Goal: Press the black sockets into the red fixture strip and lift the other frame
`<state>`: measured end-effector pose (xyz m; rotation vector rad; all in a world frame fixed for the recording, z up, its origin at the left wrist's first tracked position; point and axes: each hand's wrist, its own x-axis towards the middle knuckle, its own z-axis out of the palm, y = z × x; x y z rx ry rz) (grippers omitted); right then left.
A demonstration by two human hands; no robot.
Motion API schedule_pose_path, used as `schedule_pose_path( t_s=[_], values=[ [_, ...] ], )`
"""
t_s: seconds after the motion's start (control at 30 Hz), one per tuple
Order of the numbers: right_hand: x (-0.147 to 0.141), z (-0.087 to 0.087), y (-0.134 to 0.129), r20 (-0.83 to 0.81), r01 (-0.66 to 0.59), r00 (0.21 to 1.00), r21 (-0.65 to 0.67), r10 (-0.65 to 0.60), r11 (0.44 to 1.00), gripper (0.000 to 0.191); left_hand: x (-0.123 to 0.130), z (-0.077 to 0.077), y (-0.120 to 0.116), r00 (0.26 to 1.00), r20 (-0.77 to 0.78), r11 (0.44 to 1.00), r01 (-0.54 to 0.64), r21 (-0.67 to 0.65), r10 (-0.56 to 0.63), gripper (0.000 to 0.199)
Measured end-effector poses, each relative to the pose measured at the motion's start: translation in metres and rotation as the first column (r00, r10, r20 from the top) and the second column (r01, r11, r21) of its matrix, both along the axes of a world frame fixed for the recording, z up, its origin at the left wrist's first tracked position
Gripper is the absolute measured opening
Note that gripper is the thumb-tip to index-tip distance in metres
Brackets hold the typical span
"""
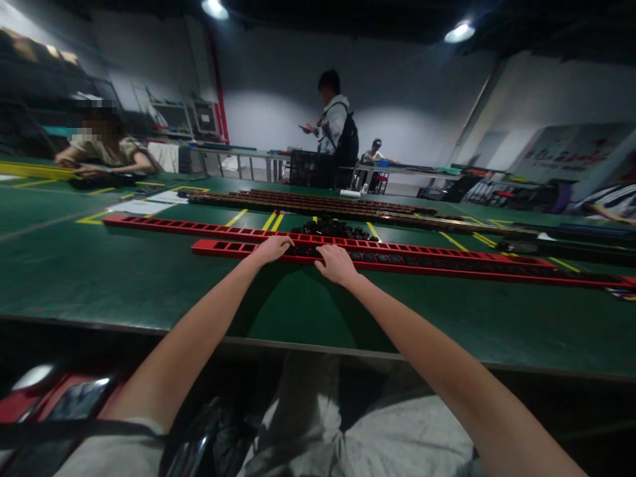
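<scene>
Across the green table in front of me lies a long red slotted strip (447,270), its left part showing open rectangular slots. Black socket-like pieces (380,257) fill its slots to the right of my hands. My left hand (273,250) is closed over the strip, fingers bent across its top. A short gap to the right, my right hand (336,264) grips the same strip, thumb at the near edge and fingers curled over. Just behind runs a second red slotted strip (163,226). Beyond both hands sits a heap of small black parts (338,229). The fingertips are partly hidden.
Several long dark strips (308,204) lie farther back on the green table (124,285), near white papers (144,204). Coloured wires (621,293) show at the right. One person (106,149) sits at the left; another (338,126) stands behind the table.
</scene>
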<state>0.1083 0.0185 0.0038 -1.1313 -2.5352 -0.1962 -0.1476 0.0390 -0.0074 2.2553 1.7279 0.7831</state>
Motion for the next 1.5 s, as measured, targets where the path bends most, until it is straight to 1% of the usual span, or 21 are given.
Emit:
schedule_pose_path(
  t_s=[0.07,0.1,0.2,0.27,0.37,0.53,0.67,0.8,0.9,1.03,1.2,1.3,1.4,1.5],
  values=[
    [-0.011,0.001,-0.002,-0.012,0.021,1.000,0.009,-0.021,1.000,0.046,0.003,-0.001,0.001,1.000,0.005,1.000,0.001,0.014,-0.001,0.035],
    [-0.017,0.000,-0.002,-0.024,0.009,1.000,0.029,-0.009,1.000,0.046,0.004,-0.001,0.001,1.000,0.001,1.000,-0.001,0.030,0.001,0.035],
    [-0.030,-0.008,-0.002,0.006,-0.069,0.998,0.050,0.069,0.996,0.046,0.006,-0.003,0.002,1.000,-0.018,0.999,0.009,0.046,-0.008,0.035],
    [-0.033,-0.013,-0.001,0.023,-0.073,0.997,0.049,0.072,0.996,0.047,0.006,-0.004,0.002,1.000,-0.028,0.998,0.013,0.056,-0.012,0.034],
    [-0.030,-0.015,-0.001,0.041,-0.067,0.997,0.053,0.064,0.996,0.047,0.008,-0.003,0.002,0.999,-0.034,0.998,0.003,0.058,-0.001,0.033],
    [-0.027,-0.009,-0.008,0.027,-0.067,0.998,0.055,0.065,0.996,0.047,0.014,0.003,-0.012,0.998,-0.055,0.998,-0.010,0.057,0.013,0.029],
    [-0.025,-0.005,-0.016,0.054,-0.094,0.995,0.095,0.089,0.991,0.039,0.019,0.007,-0.030,0.997,-0.076,0.997,0.024,0.071,-0.019,0.028],
    [-0.022,-0.006,-0.020,0.054,-0.123,0.992,0.142,0.117,0.982,0.032,0.019,0.006,-0.041,0.994,-0.088,0.995,0.066,0.072,-0.060,0.024],
    [-0.021,-0.008,-0.022,0.041,-0.141,0.990,0.180,0.136,0.973,0.031,0.016,0.003,-0.040,0.996,-0.053,0.995,0.075,0.070,-0.071,0.023],
    [-0.022,-0.009,-0.021,0.048,-0.182,0.983,0.206,0.176,0.961,0.034,0.012,-0.001,-0.033,0.997,-0.013,0.996,0.078,0.043,-0.078,0.024],
    [-0.022,-0.012,-0.016,0.094,-0.327,0.945,0.180,0.314,0.928,0.032,0.011,0.001,-0.029,0.997,0.007,0.997,0.079,0.022,-0.080,0.027],
    [-0.023,-0.013,-0.014,0.082,-0.338,0.941,0.149,0.329,0.929,0.032,0.012,0.003,-0.030,0.997,0.010,0.997,0.078,0.021,-0.078,0.027],
    [-0.024,-0.013,-0.016,0.061,-0.338,0.941,0.149,0.332,0.929,0.033,0.012,0.003,-0.032,0.997,0.006,0.996,0.083,0.020,-0.083,0.028],
    [-0.024,-0.012,-0.020,0.061,-0.395,0.919,0.171,0.390,0.903,0.038,0.011,0.003,-0.033,0.996,0.008,0.996,0.091,0.019,-0.091,0.028]
  ],
)
